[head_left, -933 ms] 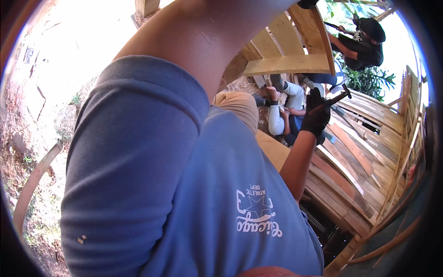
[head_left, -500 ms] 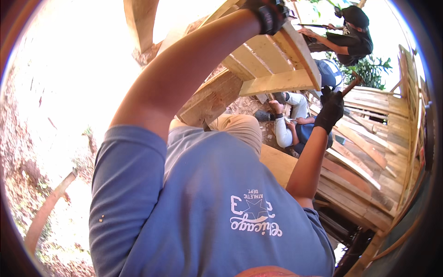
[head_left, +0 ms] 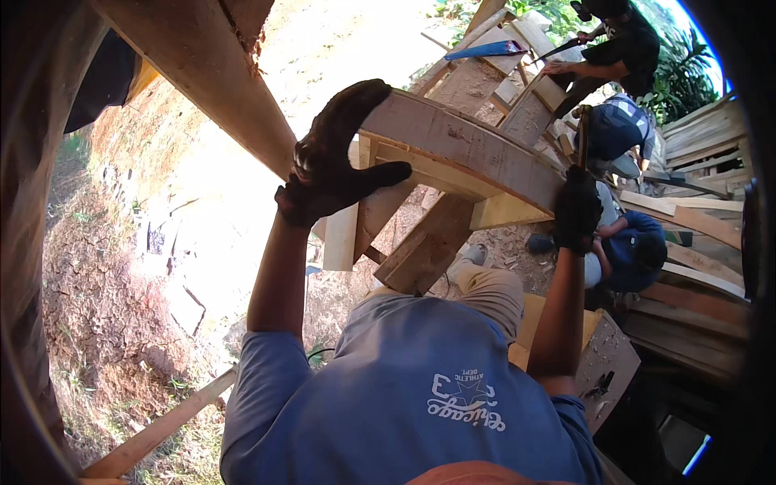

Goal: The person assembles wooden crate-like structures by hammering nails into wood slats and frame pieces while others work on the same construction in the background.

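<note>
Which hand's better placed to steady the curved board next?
Left, probably: the left hand is spread at one end of the curved board, apparently holding nothing else. The right hand, near the other end, grips a tool.

White lettering (head_left: 467,412), numeral (head_left: 440,384), star outline (head_left: 470,394), all upside down on blue shirt (head_left: 364,396).

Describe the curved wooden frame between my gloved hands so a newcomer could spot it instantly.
Find the blue T-shirt filling the bottom, then look upward between the left hand and right hand, both black-gloved. The curved brown wooden frame lies there, its left end against the left hand. Its broad, bowed outline sets it apart from the straight wooden planks beyond it.
</note>
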`<state>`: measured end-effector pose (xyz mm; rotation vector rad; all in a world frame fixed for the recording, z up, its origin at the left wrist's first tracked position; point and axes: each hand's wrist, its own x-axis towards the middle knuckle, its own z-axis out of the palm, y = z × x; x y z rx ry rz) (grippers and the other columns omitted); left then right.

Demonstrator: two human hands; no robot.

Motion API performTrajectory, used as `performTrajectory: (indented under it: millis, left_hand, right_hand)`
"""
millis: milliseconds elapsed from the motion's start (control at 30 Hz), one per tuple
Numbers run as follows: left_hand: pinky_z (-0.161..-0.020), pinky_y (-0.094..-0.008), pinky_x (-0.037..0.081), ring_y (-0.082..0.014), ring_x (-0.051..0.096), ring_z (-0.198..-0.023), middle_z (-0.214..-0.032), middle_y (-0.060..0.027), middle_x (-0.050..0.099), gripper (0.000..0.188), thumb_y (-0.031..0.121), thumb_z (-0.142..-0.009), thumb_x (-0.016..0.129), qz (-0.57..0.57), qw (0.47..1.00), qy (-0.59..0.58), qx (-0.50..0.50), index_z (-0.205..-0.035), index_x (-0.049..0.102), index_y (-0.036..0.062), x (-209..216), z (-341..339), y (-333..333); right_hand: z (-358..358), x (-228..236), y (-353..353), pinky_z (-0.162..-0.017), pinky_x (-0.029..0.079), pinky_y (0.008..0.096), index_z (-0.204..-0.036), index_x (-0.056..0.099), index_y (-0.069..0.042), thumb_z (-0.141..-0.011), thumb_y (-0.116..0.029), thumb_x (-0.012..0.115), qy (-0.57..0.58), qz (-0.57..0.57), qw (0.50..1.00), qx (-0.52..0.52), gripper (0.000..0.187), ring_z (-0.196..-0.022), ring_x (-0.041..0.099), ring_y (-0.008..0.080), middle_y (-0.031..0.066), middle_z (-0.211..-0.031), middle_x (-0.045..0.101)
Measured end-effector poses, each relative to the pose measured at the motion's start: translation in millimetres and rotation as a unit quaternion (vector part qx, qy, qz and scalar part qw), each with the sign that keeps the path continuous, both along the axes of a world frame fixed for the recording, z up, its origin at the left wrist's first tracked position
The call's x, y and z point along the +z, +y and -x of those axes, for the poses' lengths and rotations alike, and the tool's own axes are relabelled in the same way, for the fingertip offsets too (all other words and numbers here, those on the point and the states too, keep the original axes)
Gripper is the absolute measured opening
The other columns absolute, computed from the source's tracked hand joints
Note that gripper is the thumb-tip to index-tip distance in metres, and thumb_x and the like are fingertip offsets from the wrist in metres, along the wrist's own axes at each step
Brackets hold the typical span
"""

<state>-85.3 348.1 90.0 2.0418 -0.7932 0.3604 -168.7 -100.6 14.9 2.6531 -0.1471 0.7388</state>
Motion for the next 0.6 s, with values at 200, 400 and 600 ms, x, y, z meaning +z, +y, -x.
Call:
performTrajectory:
  millis: [200, 400, 600]
  left_hand:
    - [-0.128, -0.0396, 0.032, -0.0259, 0.044, -0.152, -0.163, -0.0114, 0.048, 0.071, 0.001, -0.102, 0.064, 0.218, 0.954, 0.205, 0.004, -0.165, 0.031, 0.0016, -58, -3, 18]
    - [-0.127, -0.0397, 0.035, -0.0270, 0.035, -0.158, -0.170, -0.0130, 0.038, 0.110, 0.013, -0.075, 0.094, -0.033, 0.984, 0.172, -0.032, -0.167, 0.033, 0.0139, -59, -48, 23]
    - [-0.111, -0.0368, 0.054, -0.0201, 0.056, -0.142, -0.158, -0.0101, 0.055, 0.107, 0.010, -0.075, 0.094, -0.094, 0.979, 0.167, -0.072, -0.166, 0.039, 0.0196, -46, -73, 21]
  right_hand:
    - [8, 10, 22, -0.049, 0.052, 0.0295, -0.100, 0.058, -0.015, -0.109, -0.021, 0.051, 0.006, 0.237, 0.961, -0.142, 0.013, -0.067, 0.067, 0.0140, 0.0019, -0.088, 0.057]
    - [21, 13, 29, -0.055, 0.052, 0.0322, -0.113, 0.063, -0.013, -0.111, -0.019, 0.051, -0.024, 0.150, 0.987, -0.057, 0.014, -0.073, 0.067, 0.0168, 0.0047, -0.090, 0.058]
    - [12, -5, -3, -0.060, 0.055, 0.0382, -0.112, 0.068, -0.009, -0.107, -0.018, 0.060, -0.082, 0.044, 0.995, 0.032, 0.013, -0.078, 0.070, 0.0248, 0.0100, -0.092, 0.065]
